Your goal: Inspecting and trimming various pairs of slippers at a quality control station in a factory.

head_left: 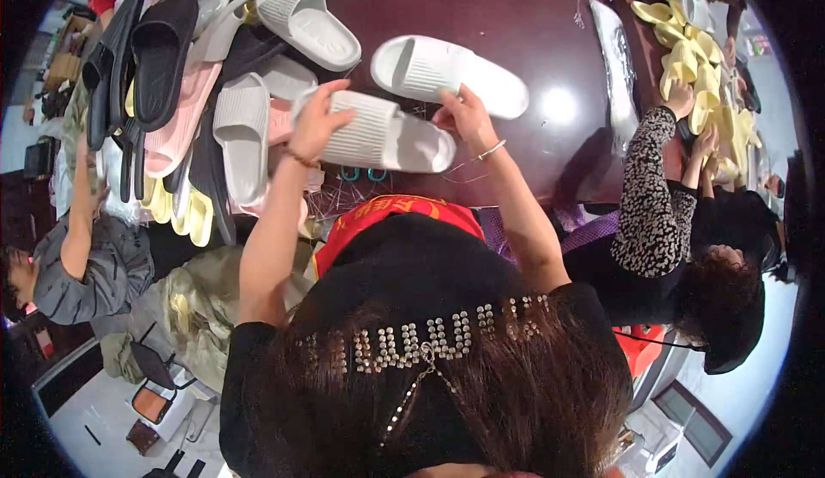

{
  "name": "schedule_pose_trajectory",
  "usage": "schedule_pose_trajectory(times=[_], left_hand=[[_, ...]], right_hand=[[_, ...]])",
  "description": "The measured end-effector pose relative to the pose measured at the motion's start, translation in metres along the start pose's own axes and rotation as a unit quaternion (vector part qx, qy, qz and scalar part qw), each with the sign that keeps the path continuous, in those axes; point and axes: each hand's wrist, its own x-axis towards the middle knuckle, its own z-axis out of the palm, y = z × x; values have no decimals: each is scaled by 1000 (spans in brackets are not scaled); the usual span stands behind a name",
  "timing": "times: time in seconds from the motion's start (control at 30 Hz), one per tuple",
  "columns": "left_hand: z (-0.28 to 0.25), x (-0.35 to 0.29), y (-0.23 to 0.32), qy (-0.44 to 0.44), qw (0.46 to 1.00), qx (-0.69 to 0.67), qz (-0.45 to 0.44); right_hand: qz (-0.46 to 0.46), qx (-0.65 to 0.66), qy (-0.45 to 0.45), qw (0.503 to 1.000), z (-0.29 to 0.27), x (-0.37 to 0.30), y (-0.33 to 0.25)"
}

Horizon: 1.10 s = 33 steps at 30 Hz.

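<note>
My left hand (pixel 316 127) is at the strap end of a light grey slide slipper (pixel 417 144) with a ribbed strap, thumb on top and the lower fingers hidden. The slipper lies tilted above the table's near edge, its heel to the right. At that heel end, my right hand (pixel 467 122) has its fingers curled in, thumb against the rim. Just beyond it lies a white slide slipper (pixel 494 87), close to the right fingertips; whether they touch it I cannot tell. A thin thread hangs near my right wrist.
Left of me is a pile of black slippers (pixel 163 57), pink slippers (pixel 191 108) and grey slippers (pixel 243 134). Teal handles (pixel 375 174) and loose threads lie at the near edge of the dark red table (pixel 550 5). A clear plastic bag (pixel 612 74) and yellow slippers (pixel 706 78) are right, with co-workers both sides.
</note>
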Motion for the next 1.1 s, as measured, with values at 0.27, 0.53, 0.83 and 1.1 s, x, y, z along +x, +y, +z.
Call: schedule_pose_trajectory(times=[0.27, 0.53, 0.83, 1.1], left_hand=[[-62, -32, 6, 150, 986, -78, -2], [-47, -55, -24, 204, 956, -208, -22], [70, -13, -55, 271, 922, -274, -43], [90, -11, -23, 12, 977, -132, -165]], right_hand=[[0, 536, 64, 842, 5, 54, 8], [-17, 77, 163, 983, -49, 38, 36], [-177, -378, 404, 814, -32, 22, 130], [58, -135, 196, 969, -53, 45, 134]])
